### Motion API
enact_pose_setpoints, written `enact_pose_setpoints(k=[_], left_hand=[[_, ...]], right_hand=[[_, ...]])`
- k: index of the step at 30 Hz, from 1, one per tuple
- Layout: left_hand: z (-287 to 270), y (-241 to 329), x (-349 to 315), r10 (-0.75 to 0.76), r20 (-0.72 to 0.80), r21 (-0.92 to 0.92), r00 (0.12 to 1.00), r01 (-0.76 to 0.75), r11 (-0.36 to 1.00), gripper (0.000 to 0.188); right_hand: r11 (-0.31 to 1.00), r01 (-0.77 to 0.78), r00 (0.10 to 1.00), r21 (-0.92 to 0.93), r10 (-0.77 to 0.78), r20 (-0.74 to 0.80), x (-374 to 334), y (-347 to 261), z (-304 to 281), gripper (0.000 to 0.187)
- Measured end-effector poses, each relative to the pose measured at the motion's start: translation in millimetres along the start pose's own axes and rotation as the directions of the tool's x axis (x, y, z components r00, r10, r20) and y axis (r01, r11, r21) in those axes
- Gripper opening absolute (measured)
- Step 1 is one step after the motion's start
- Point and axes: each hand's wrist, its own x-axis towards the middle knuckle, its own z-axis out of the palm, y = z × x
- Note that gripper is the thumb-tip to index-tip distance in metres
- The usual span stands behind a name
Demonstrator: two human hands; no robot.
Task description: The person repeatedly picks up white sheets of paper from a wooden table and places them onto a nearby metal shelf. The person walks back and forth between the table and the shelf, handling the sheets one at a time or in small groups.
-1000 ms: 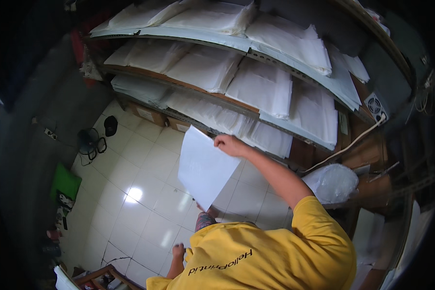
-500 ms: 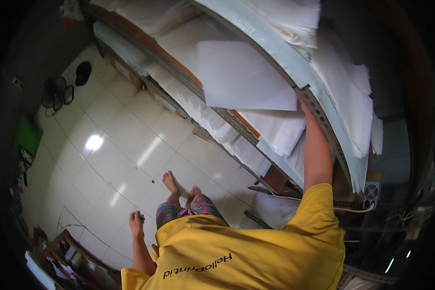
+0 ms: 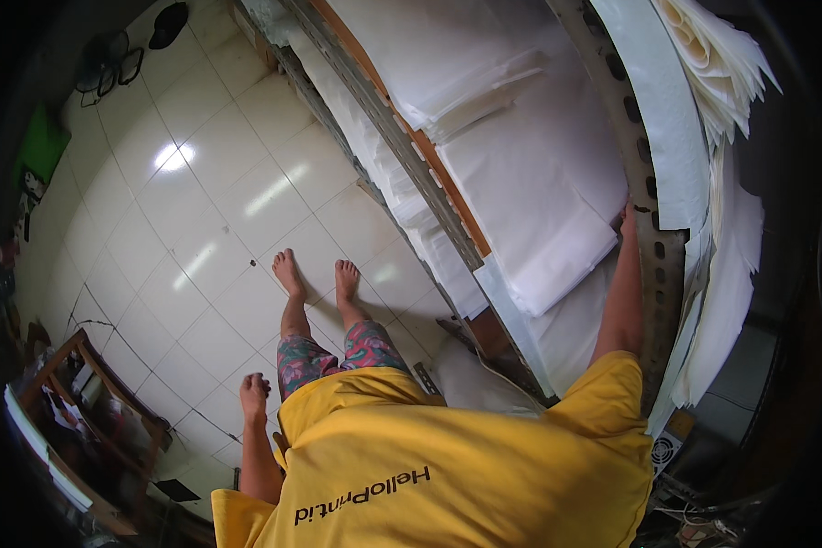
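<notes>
My right hand (image 3: pixel 627 216) reaches between the shelf levels, beside the perforated metal upright edge. Its fingers are mostly hidden, and a greyish-white sheet (image 3: pixel 577 123) extends up to it; whether they grip it cannot be told. Below lies a stack of white sheets (image 3: pixel 521 196) on the shelf, with a folded or loose edge toward me. My left hand (image 3: pixel 255 395) hangs low at my left side over the floor, fingers curled in, with nothing visible in them.
The metal shelving (image 3: pixel 429 183) runs along my right, loaded with white paper or plastic sheets. Curled sheets (image 3: pixel 717 55) jut from the upper level. A wooden rack (image 3: pixel 91 411) stands at lower left. A fan (image 3: pixel 105 64) and dark cap (image 3: pixel 168 25) are on the tiled floor (image 3: pixel 192 210).
The white sheet near my right hand has gone from hanging out over the shelf to deeper among the stacks. My view has turned and moved closer to the shelf; my feet have stepped apart.
</notes>
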Motion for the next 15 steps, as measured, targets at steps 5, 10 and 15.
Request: enact_pose_setpoints(k=[5, 10, 15], left_hand=[[27.4, -33.9, -39.3, -0.127, -0.02, -0.018, 0.992, 0.126, 0.992, 0.023], [35.1, -15.2, -44.8, 0.009, -0.045, -0.136, 0.999, -0.016, 0.991, 0.025], [41.8, 14.2, -45.5, 0.136, -0.066, -0.177, 0.988, -0.146, 0.973, 0.024]], right_hand=[[0.999, 0.02, 1.0, -0.029, -0.02, 0.011, 8.5, 7.0, 5.7, 0.013], [0.998, 0.034, 0.999, -0.052, -0.033, 0.021, 8.9, 11.7, 2.1, 0.013], [0.996, 0.051, 0.999, -0.074, -0.049, 0.021, 9.0, 15.3, -1.4, 0.013]])
